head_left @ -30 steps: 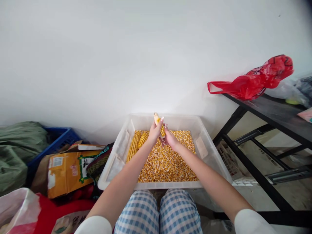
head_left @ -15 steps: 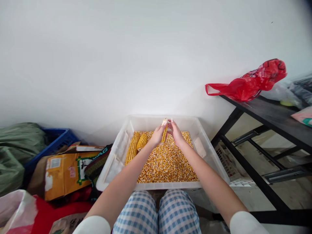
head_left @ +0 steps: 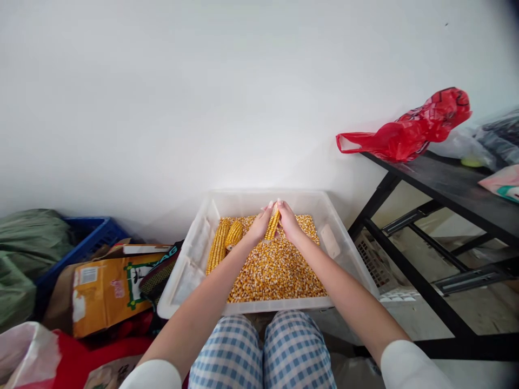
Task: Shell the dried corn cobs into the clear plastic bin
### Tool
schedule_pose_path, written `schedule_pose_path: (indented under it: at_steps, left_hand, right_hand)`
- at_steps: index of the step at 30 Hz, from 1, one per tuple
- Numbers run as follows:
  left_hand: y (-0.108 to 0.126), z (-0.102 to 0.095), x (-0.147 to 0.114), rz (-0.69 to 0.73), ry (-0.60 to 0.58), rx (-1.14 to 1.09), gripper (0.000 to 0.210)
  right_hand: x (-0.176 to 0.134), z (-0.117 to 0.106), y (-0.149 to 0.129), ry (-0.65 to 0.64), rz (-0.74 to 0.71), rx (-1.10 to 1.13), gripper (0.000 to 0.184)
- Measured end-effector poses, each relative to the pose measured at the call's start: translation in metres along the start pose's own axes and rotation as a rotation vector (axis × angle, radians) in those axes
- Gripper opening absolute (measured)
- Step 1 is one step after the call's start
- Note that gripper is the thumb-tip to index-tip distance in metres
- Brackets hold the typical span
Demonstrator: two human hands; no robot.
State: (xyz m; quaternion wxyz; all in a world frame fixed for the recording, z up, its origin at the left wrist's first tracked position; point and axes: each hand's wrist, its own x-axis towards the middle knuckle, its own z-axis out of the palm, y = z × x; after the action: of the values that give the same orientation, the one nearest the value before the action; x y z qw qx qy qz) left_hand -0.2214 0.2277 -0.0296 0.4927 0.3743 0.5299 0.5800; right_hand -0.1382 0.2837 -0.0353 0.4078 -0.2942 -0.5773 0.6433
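Between my two hands is a corn cob (head_left: 273, 226) with yellow kernels, tilted above a heap of loose corn kernels (head_left: 279, 270). My left hand (head_left: 260, 222) is closed on its left side, and my right hand (head_left: 287, 220) wraps its right side with the fingers near the top. Both sets of fingertips meet close together at the upper end. The kernels fill a translucent plastic tub (head_left: 267, 308). Along its left side lie more corn cobs (head_left: 219, 243), and a shorter cob (head_left: 234, 234) rests beside them.
A black metal rack (head_left: 446, 189) stands on the right with a red plastic bag (head_left: 421, 129) on top. To the left are an orange cardboard box (head_left: 105, 292), a blue crate (head_left: 91, 235) and a green sack (head_left: 32, 254). A white wall (head_left: 203, 97) rises behind the tub.
My right hand has come in against the cob, its fingers now closed on it where they were apart before. More of the cob's front shows. The view has shifted slightly.
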Motion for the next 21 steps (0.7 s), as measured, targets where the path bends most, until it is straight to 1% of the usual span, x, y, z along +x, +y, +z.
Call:
schedule_pose_path:
  at_steps: [3,6,11,17,19,21]
  left_hand:
    - [0.0,0.005,-0.002,0.046,0.008,0.109,0.06]
    - [-0.001,0.009,-0.005,0.089,-0.031,0.216,0.06]
    - [0.0,0.012,-0.008,0.131,-0.076,0.172,0.064]
    - [-0.003,0.015,-0.007,0.121,-0.079,0.178,0.062]
    - [-0.007,0.018,-0.008,0.127,-0.1,0.133,0.063]
    - [-0.011,0.022,-0.009,0.118,-0.102,0.076,0.065]
  right_hand:
    - [0.001,-0.004,-0.004,0.088,-0.007,0.076,0.044]
    - [0.0,-0.007,-0.009,0.15,-0.038,0.155,0.045]
    - [-0.007,-0.001,-0.017,0.182,-0.006,0.172,0.042]
    - [-0.007,0.001,-0.014,0.284,-0.01,0.086,0.043]
    - [-0.005,-0.002,-0.011,0.311,-0.039,0.004,0.043]
    - [-0.003,-0.004,-0.008,0.347,-0.099,-0.096,0.042]
